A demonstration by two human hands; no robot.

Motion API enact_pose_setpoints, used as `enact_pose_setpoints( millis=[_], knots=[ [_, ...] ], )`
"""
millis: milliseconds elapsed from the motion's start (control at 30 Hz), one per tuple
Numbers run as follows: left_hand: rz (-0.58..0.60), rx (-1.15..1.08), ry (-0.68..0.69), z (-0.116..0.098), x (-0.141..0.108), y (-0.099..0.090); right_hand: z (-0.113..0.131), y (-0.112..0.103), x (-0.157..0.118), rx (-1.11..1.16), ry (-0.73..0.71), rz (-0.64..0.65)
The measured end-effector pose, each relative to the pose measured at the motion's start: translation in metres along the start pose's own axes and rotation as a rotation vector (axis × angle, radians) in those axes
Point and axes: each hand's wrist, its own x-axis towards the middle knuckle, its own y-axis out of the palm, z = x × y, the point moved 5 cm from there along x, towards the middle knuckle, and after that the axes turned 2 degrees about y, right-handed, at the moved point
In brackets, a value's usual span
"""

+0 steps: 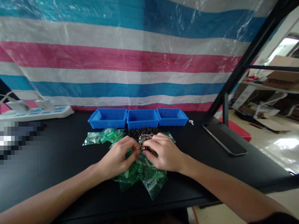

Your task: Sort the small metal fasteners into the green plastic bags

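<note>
My left hand (122,154) is closed in a pinch, its thumb and fingertips meeting just left of the middle; what they hold is too small to name. Close beside it, my right hand (163,151) has its fingers curled and pressed together, and its grip is hidden too. Between and behind the fingertips shows a cluster of small brown-and-gold speckled pieces (143,137). Green clear plastic packets (149,175) lie beneath both hands. Behind the hands is a heap of thin dark pieces (134,133), like screws or pins.
Three blue bins stand in a row: left (107,123), middle (143,124) and right (174,122). More green packets (109,135) lie before the left bin. A phone (224,139) rests at right, a power strip (63,111) at back left. A striped sheet (130,59) hangs behind the black table (70,149).
</note>
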Motion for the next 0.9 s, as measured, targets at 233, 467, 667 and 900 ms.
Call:
enact_pose_setpoints(
  millis=[233,467,667,900],
  knots=[
    [0.003,-0.002,-0.018,0.002,-0.0017,0.0007,-0.0005,-0.0008,0.0004,-0.016,0.046,0.016],
    [-0.006,0.014,0.002,0.0012,-0.0014,0.0004,-0.0002,-0.0003,0.001,-0.04,0.031,0.045],
    [-0.019,0.025,0.005,0.0002,-0.0003,-0.0009,-0.0012,0.0003,0.0,-0.02,0.048,0.048],
    [-0.023,0.035,-0.003,0.0012,-0.0023,-0.0008,-0.0005,-0.0001,-0.0001,-0.029,0.031,0.019]
  ],
)
